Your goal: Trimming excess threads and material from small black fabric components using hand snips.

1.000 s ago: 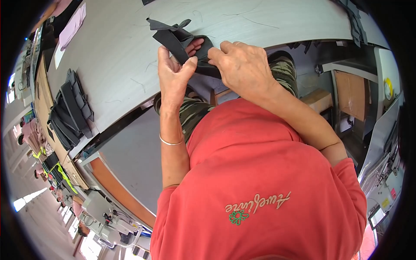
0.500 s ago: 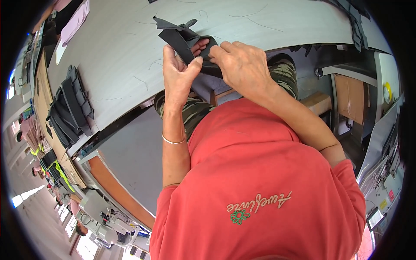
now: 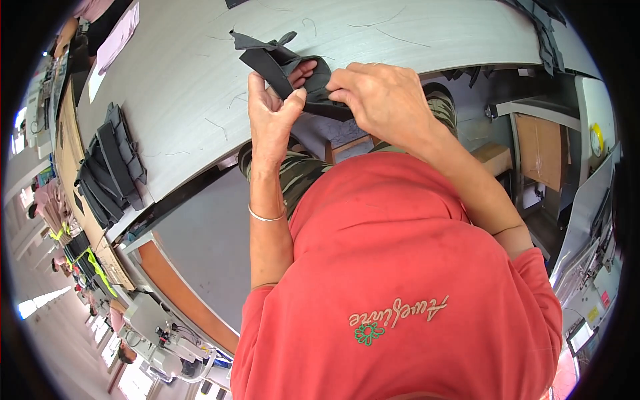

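Several dark folded cloth pieces (image 3: 112, 167) lie stacked at the left of the table (image 3: 190, 100). Your left grip (image 3: 273, 115) is closed on the dark cloth item (image 3: 283, 65), thumb on its near edge, fingers showing through its opening. Note the item's position: between both grips, at the near edge of the table. Your right grip (image 3: 388, 100) pinches the item's right side; its fingertips are partly hidden. Compared with a moment ago, this grip has shifted slightly right and more of the item's lower edge is exposed; this suggests that you are drawing the right side out while the left grip acts as anchor
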`<action>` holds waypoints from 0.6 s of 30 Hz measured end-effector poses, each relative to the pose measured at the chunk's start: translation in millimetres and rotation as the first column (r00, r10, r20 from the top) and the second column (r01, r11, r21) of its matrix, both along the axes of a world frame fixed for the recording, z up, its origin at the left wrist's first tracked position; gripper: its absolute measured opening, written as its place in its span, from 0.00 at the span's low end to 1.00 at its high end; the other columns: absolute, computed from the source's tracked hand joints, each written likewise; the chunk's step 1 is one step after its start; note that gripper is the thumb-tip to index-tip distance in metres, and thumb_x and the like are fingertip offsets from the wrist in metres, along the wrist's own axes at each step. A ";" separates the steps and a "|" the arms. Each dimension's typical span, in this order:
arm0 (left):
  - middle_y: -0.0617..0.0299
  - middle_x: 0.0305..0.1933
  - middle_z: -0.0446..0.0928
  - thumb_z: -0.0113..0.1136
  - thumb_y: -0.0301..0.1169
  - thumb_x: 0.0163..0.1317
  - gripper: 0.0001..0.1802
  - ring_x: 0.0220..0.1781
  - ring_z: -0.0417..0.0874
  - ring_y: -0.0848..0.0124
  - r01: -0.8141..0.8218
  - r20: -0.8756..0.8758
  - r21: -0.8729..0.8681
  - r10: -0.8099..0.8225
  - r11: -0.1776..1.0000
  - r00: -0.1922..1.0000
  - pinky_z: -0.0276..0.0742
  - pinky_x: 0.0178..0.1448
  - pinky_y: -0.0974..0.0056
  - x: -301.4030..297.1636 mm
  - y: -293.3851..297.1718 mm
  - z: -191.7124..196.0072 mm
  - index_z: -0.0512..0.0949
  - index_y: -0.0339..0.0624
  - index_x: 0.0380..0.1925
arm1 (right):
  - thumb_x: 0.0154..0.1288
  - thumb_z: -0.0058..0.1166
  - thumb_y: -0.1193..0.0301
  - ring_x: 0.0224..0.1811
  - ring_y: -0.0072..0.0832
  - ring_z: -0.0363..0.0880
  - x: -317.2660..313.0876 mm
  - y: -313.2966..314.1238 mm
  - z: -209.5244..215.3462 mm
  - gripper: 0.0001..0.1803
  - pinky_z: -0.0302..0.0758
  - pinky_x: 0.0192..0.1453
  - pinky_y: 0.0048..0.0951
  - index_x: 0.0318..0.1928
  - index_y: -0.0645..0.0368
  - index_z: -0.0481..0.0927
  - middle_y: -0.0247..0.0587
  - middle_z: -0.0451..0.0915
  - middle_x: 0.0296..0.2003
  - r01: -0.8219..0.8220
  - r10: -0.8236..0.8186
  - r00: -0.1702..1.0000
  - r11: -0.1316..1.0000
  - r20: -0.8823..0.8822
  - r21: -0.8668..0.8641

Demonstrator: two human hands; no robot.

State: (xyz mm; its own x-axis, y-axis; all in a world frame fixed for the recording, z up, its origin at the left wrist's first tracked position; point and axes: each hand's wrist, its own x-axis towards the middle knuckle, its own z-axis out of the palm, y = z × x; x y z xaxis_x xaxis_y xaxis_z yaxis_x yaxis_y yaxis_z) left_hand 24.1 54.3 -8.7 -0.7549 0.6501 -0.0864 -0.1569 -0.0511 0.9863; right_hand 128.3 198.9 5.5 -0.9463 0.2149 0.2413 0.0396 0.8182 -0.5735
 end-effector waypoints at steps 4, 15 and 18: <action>0.39 0.54 0.74 0.47 0.20 0.55 0.28 0.59 0.76 0.58 -0.003 -0.009 -0.004 0.003 1.000 1.000 0.67 0.66 0.58 -0.3 1.0 -0.9 0.60 0.31 0.58 | 0.56 0.59 0.70 0.26 0.33 0.79 -5.7 -9.1 -5.6 0.03 0.74 0.27 0.35 0.28 0.55 0.79 0.34 0.77 0.22 0.047 -0.040 0.999 0.976 -0.036 0.212; 0.40 0.54 0.74 0.46 0.19 0.55 0.27 0.59 0.76 0.58 -0.010 -0.017 -0.002 0.010 1.000 1.000 0.66 0.66 0.57 4.1 -1.3 -1.5 0.60 0.31 0.58 | 0.48 0.55 0.75 0.27 0.35 0.81 -5.3 -20.7 -8.4 0.04 0.78 0.28 0.35 0.28 0.59 0.79 0.41 0.78 0.23 0.057 -0.046 0.998 0.969 -0.051 0.239; 0.40 0.54 0.74 0.46 0.19 0.55 0.27 0.59 0.76 0.58 -0.008 -0.005 0.004 0.008 1.000 1.000 0.66 0.67 0.57 4.6 -2.0 -3.0 0.60 0.31 0.58 | 0.48 0.55 0.75 0.27 0.35 0.81 -4.8 -22.0 -10.2 0.04 0.78 0.28 0.35 0.28 0.60 0.79 0.41 0.78 0.23 0.058 -0.046 0.997 0.971 -0.054 0.233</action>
